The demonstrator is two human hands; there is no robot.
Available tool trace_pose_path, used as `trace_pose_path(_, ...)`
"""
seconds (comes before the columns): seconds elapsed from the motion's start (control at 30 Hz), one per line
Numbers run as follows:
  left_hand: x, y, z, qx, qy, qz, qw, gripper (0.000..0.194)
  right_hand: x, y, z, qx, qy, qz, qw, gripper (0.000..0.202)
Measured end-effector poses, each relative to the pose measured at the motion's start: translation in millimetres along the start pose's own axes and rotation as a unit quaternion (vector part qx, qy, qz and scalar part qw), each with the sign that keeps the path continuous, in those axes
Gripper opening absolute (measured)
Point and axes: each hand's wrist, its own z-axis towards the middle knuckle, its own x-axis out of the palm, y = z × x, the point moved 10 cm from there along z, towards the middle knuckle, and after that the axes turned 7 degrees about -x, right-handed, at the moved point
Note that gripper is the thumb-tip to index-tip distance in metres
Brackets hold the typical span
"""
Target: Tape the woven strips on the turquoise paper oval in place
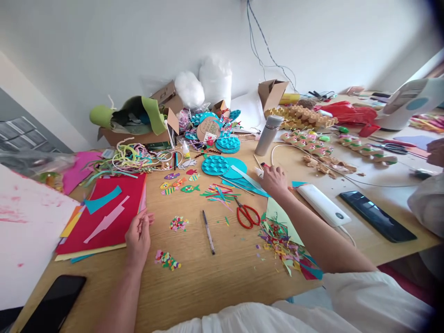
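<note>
My left hand (pixel 139 233) rests on its edge beside the stack of coloured paper (pixel 100 222). Its fingers are loosely bent and nothing shows in them. Stretched forward, my right hand (pixel 274 179) is closed at the edge of the blue paper ovals (pixel 239 167), its fingertips down by a small white object with a dark and red part beside it. What exactly the fingers grip is hidden. Between my hands lie a pen (pixel 208 232), red-handled scissors (pixel 247 214), thin paper strips (pixel 220 194), paper fish (pixel 190 188) and two piles of paper dots (pixel 178 224).
Paper scraps (pixel 280 243) lie under my right forearm. A grey bottle (pixel 268 135) stands beyond my right hand. A white power bank (pixel 322 203) and a phone (pixel 376 216) lie to the right, another phone (pixel 53 303) at front left. Another person's sleeve (pixel 426 203) is at far right.
</note>
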Motion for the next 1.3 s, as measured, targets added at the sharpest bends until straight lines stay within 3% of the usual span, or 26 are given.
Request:
trace_pose_path(0.1, -2.3, -8, -2, 0.021, -0.015, 0.003, 1.000, 0.045, -6, 38, -23, -0.072, 0.031, 0.016, 0.997, 0.044)
trace_pose_path(0.27, -5.5, -11, -3, 0.037, -0.028, 0.004, 0.999, 0.039, 17, 89, -78, -0.143, 0.143, 0.018, 0.979, 0.038)
trace_pose_path(0.43, -4.5, -9, -2, 0.042, -0.023, -0.001, 0.999, 0.037, 34, 97, -96, -0.137, 0.193, 0.005, 0.972, 0.036)
trace_pose_path(0.63, -4.7, -16, -5, 0.057, -0.021, -0.005, 0.998, 0.038, 37, 83, -95, -0.089, 0.204, 0.003, 0.975, 0.036)
trace_pose_path(0.83, -4.5, -18, -5, 0.055, -0.019, 0.007, 0.998, 0.039, 24, 79, -110, -0.046, 0.168, -0.002, 0.985, 0.037)
trace_pose_path(0.9, -4.7, -19, -5, 0.054, -0.019, 0.013, 0.998, 0.039, 17, 97, -121, -0.093, 0.126, 0.021, 0.987, 0.037)
trace_pose_path(1.0, -5.1, -20, -5, 0.057, -0.022, 0.026, 0.998, 0.040, 8, 135, -144, -0.222, 0.055, 0.065, 0.971, 0.033)
trace_pose_path(1.1, -4.4, -20, -5, 0.059, -0.020, 0.030, 0.998, 0.040, 17, 156, -159, -0.293, 0.046, 0.062, 0.953, 0.029)
trace_pose_path(1.2, -4.1, -19, -5, 0.058, -0.018, 0.025, 0.998, 0.039, 23, 158, -150, -0.295, 0.038, 0.037, 0.954, 0.026)
trace_pose_path(1.3, -4.7, -18, -5, 0.060, -0.018, 0.022, 0.998, 0.039, 18, 152, -123, -0.270, 0.024, 0.037, 0.962, 0.027)
